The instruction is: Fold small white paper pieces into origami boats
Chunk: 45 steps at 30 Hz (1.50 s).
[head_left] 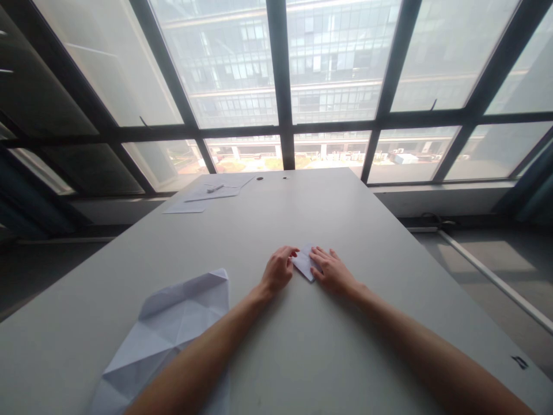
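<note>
A small piece of folded white paper (304,263) lies on the white table between my hands, one corner pointing toward me. My left hand (279,270) is closed, its curled fingertips at the paper's left corner. Across the paper's right side, my right hand (330,270) rests with its fingers stretched out and apart, covering part of it. A larger creased sheet of white paper (185,314) lies to the left, partly hidden under my left forearm.
At the far left of the table (298,207) are flat white sheets (233,185) with a small whitish object (215,188) on top. Round dark holes (260,178) show near the far edge. Large windows rise behind. A small dark fitting (519,362) sits near the right edge.
</note>
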### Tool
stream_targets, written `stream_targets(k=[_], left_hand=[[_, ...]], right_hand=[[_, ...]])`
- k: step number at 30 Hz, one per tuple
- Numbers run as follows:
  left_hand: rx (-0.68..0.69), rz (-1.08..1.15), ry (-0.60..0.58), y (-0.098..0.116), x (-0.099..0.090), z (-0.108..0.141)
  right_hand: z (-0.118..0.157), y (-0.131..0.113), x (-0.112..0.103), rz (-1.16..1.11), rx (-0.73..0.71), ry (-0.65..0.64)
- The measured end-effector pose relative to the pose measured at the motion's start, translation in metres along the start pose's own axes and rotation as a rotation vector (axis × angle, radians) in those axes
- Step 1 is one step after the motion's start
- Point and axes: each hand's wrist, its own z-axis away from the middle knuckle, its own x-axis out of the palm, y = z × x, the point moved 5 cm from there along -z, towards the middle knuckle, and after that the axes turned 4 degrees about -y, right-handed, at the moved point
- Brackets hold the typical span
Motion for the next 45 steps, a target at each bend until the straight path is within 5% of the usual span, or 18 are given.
stream_targets(k=[13,22,41,45], left_hand=[[0.032,-0.069,-0.122,0.002,0.007,-0.001],[0.033,-0.059,-0.103,0.005,0.006,-0.001],[0.007,-0.066,-0.113,0.007,0.004,0.001],[-0.017,-0.035,-0.102,0.006,0.003,0.0]], right_hand=[[0.0,0.002,0.0,-0.025,-0.011,0.024],[0.003,0.009,-0.017,-0.145,0.011,0.34],[0.005,0.013,-0.025,-0.281,0.088,0.412],[0.007,0.016,-0.029,-0.337,0.091,0.516]])
